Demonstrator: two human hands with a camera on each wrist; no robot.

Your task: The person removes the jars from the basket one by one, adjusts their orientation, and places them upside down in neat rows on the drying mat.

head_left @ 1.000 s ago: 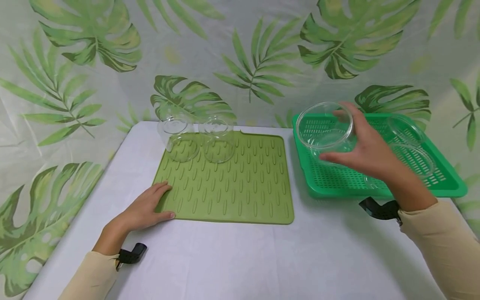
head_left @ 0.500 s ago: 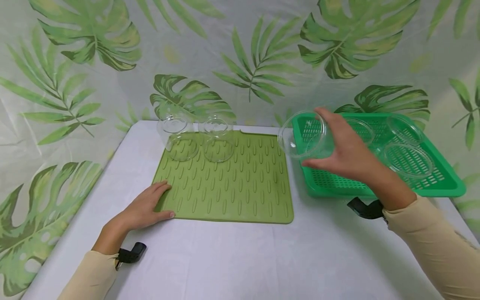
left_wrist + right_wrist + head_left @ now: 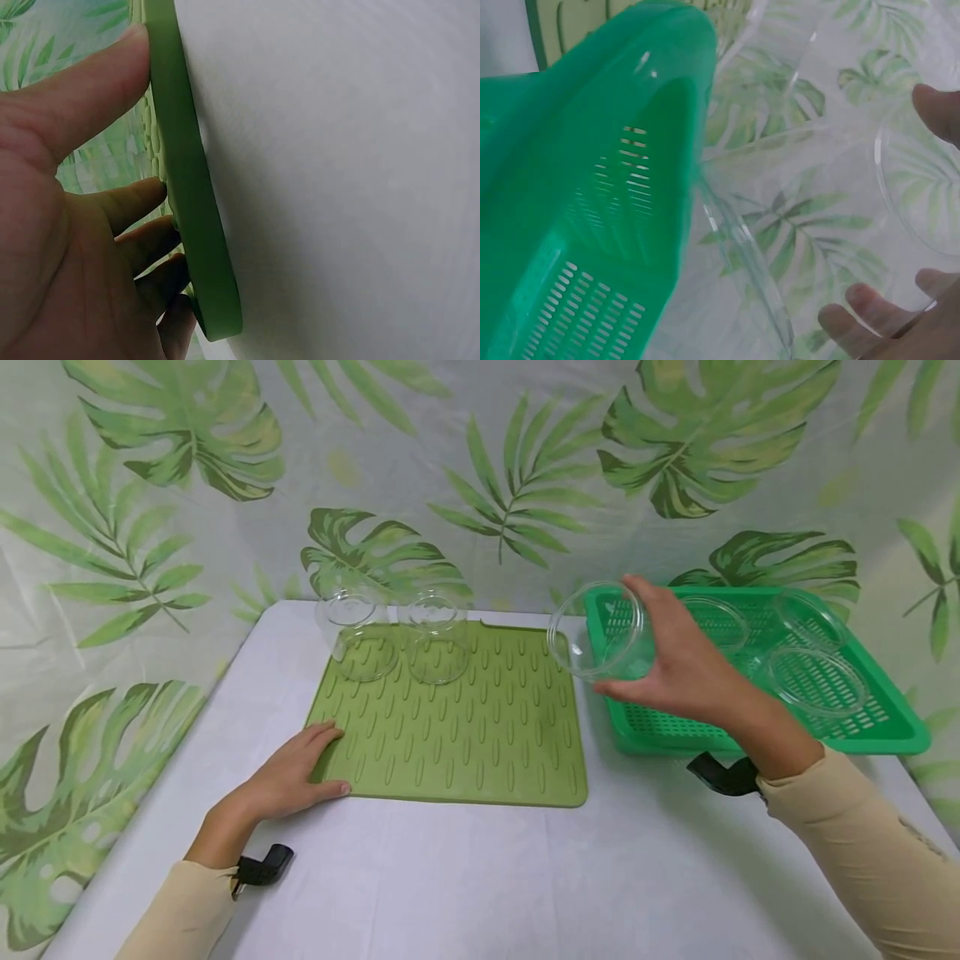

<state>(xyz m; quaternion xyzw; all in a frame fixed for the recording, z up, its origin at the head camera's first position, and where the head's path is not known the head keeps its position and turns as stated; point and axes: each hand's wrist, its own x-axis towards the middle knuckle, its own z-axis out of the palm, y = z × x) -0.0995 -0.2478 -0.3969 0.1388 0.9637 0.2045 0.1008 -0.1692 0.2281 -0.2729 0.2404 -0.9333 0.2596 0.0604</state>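
Glass bowl (image 3: 600, 633) beyond left-wrist view

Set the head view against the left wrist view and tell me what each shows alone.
Only the head view: the right hand holding a tilted clear bowl, the green basket with more bowls inside, and two other bowls at the far left of the mat.

Only the left wrist view: the palm side of the left hand.

Both: that hand touching the mat, the white tablecloth and the leafy cloth.

Soft light, dimmer wrist views
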